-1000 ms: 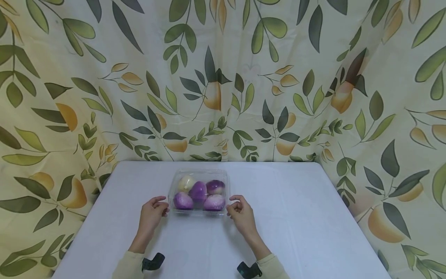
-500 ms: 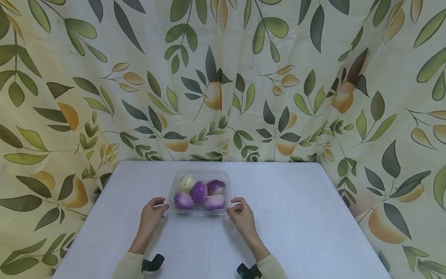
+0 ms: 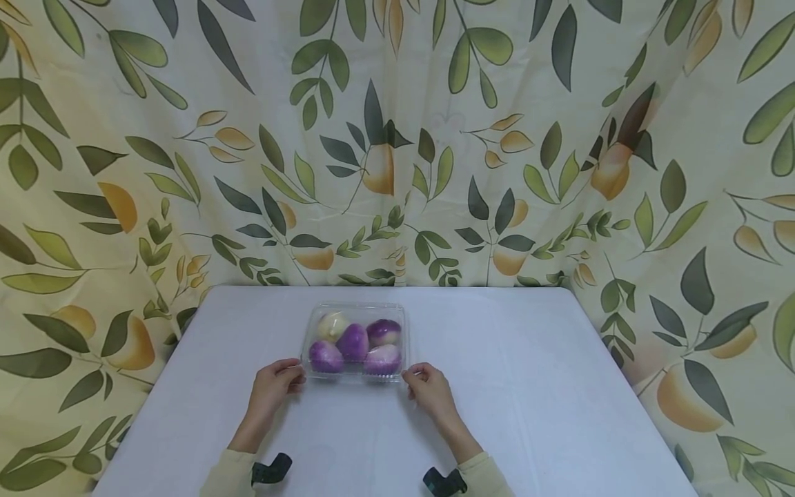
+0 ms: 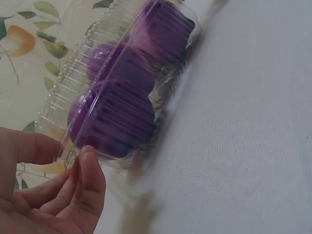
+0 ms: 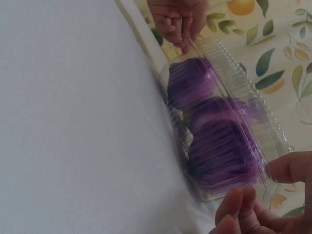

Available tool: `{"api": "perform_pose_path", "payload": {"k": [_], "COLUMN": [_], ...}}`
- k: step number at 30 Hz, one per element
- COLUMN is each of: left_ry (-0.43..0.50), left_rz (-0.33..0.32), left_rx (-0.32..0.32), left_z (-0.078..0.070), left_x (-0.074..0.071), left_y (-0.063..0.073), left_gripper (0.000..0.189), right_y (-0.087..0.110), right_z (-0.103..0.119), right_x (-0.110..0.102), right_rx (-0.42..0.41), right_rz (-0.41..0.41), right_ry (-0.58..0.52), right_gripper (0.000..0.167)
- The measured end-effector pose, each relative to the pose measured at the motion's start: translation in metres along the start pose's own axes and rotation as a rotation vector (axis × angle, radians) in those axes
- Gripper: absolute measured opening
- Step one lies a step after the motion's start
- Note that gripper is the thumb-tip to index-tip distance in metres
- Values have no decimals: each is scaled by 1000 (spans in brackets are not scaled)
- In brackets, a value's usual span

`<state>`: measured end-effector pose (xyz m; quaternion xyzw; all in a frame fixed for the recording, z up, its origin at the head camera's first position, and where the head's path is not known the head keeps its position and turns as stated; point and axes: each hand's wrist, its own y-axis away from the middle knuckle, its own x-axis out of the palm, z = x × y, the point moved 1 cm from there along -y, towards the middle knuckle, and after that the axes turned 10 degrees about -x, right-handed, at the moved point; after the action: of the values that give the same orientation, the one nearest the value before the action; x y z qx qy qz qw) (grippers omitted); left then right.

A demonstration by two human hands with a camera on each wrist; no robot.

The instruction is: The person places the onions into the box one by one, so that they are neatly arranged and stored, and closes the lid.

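A clear plastic clamshell box (image 3: pixel 355 377) with its lid down sits on the white table. Inside show several purple onions (image 3: pixel 354 343) and one pale onion (image 3: pixel 332 326). My left hand (image 3: pixel 271 388) pinches the box's near left corner; in the left wrist view its thumb lies over the rim and fingertips (image 4: pixel 88 152) come up from below. At the near right corner, my right hand (image 3: pixel 433 393) holds the rim between thumb and fingers, the thumb (image 5: pixel 287 167) on the lid edge in the right wrist view.
The table (image 3: pixel 528 386) has a white cloth over it. A curtain (image 3: pixel 397 166) printed with leaves and fruit hangs behind and on both sides. Each wrist carries a small black camera mount, such as the left mount (image 3: pixel 271 469).
Both hands have shifted slightly toward the box's near corners, and their fingers have closed onto the rim. The box stays in nearly the same place.
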<state>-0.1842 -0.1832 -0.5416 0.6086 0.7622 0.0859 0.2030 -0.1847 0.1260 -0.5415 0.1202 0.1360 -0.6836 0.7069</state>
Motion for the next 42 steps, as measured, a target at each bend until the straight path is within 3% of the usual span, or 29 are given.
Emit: {"api": "perform_pose_path", "payload": {"k": [8,23,42], "left_ry": [39,86,120], "left_rz": [26,15,-14], "left_rx": [-13,6,5], "left_z": [-1,3,2], "left_x": [-1,3,6], "left_y": [2,-3,-2], "left_gripper": [31,29,29], "right_y": [-2,-2,0], "right_z": [-5,-5,-3], "right_x": [2,2,3], "right_rx": [13,21,9], "right_rz": [92,93,104], "right_ry": [-32,-85,-68], "right_gripper": [35,35,33]}}
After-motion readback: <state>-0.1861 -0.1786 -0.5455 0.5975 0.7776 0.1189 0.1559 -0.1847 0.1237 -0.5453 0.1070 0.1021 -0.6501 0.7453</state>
